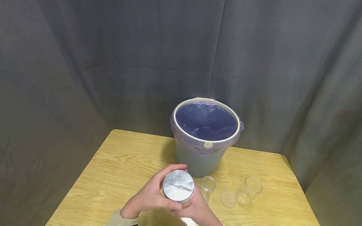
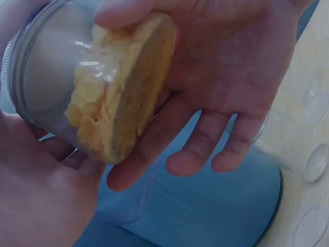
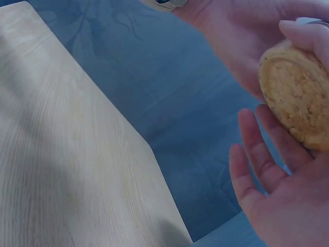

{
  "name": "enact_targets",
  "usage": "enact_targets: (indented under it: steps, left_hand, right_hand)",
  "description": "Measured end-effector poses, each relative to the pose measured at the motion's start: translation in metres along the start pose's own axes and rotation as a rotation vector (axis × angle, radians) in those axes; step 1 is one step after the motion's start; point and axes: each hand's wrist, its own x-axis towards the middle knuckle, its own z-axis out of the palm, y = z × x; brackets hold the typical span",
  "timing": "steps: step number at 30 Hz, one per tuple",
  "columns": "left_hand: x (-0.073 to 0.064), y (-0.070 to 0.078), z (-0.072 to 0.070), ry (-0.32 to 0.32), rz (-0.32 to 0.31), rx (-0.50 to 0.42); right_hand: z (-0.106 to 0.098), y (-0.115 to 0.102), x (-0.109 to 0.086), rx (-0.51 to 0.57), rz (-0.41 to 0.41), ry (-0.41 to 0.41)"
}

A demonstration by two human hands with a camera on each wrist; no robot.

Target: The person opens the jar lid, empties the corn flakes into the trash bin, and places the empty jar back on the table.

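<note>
A clear jar with a silver foil seal (image 1: 178, 185) over its mouth is held between both hands, above the near part of the table. Yellowish, flaky food (image 2: 95, 103) lies against its bottom. Around the upper side of the jar, my left hand (image 1: 151, 196) grips with thumb and fingers. My right hand (image 1: 199, 208) holds the bottom end, its thumb on the wall and index finger along the base. The other right fingers (image 3: 259, 159) extend away from the jar. In the left wrist view the jar tilts, its base turned toward the right palm.
Behind the hands stands a grey bin (image 1: 198, 161) with a purple liner (image 1: 181, 133) folded over its rim. To the right on the wooden table (image 1: 121, 157) are a clear container (image 1: 207, 185), a clear disc (image 1: 227, 199) and another clear container (image 1: 249, 190). Grey curtains (image 1: 141, 62) surround the table.
</note>
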Motion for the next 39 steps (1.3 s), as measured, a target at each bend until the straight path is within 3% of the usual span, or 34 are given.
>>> enact_targets:
  steps: [4, 12, 18, 22, 26, 32, 35, 39]
  left_hand:
    - [0.000, 0.001, 0.004, 0.057, -0.015, 0.010]
    - [-0.002, 0.003, 0.019, 0.249, -0.058, 0.104]
    - [-0.003, 0.004, 0.026, 0.319, -0.114, 0.132]
    - [-0.002, 0.004, 0.022, 0.283, -0.111, 0.148]
    - [-0.002, 0.003, 0.008, 0.172, -0.032, 0.119]
    - [-0.002, 0.001, -0.004, 0.007, 0.090, -0.018]
    - [-0.001, 0.002, -0.004, -0.002, 0.098, -0.010]
    - [0.000, 0.005, -0.002, 0.043, 0.073, 0.060]
  right_hand:
    - [0.001, -0.003, 0.000, -0.048, 0.030, 0.022]
    - [0.003, -0.002, 0.003, -0.029, 0.017, 0.055]
    - [0.003, -0.002, 0.003, -0.021, 0.054, 0.090]
    - [0.001, -0.001, 0.002, -0.031, 0.052, 0.095]
    - [-0.002, 0.002, 0.002, -0.017, 0.011, 0.071]
    - [0.000, -0.002, 0.001, 0.017, 0.012, 0.027]
    - [0.001, -0.004, 0.002, 0.028, 0.015, 0.015]
    - [0.003, -0.005, 0.003, 0.030, -0.009, 0.011]
